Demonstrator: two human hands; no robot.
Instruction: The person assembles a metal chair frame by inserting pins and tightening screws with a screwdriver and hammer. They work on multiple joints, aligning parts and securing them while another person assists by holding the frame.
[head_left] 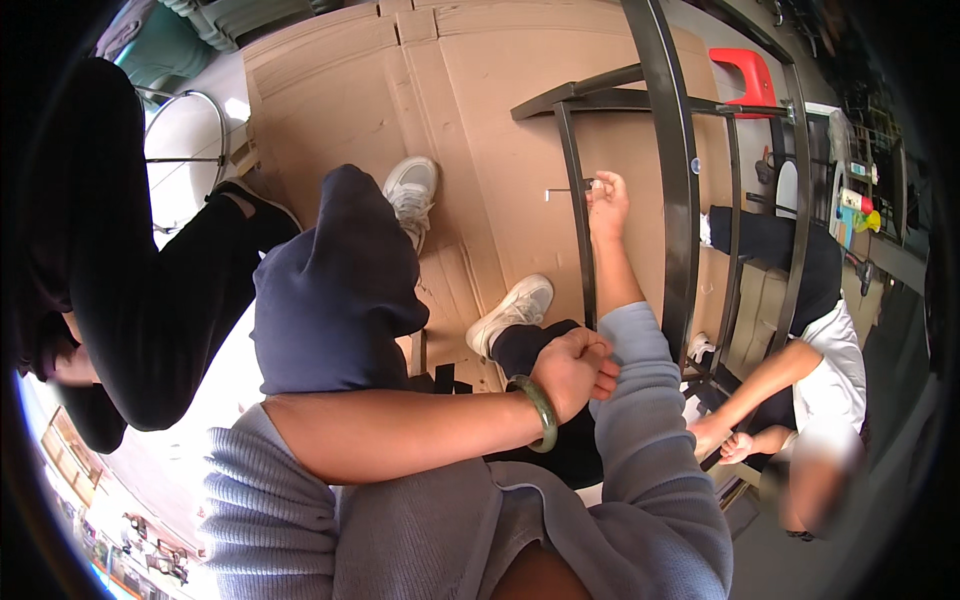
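Observation:
Against a thin upright of the black metal frame (678, 200), the fingers of my right hand (608, 205) are pinched at the end of a thin L-shaped hex key (562, 190). The key's bent end sticks out to the left of the upright. My left hand (575, 375), with a green bangle (539, 412) on its wrist, lies across my body by the pushed-up right sleeve (640, 365). Its fingers are curled together, and whatever may be inside them is hidden.
Flattened cardboard (520, 60) covers the floor under the frame. A red plastic piece (748, 78) sits beyond the frame. A co-worker (835, 350) crouches at the right, arms toward the frame. Another person's dark-clothed legs (170, 300) are at the left, near a round wire rack (222, 130).

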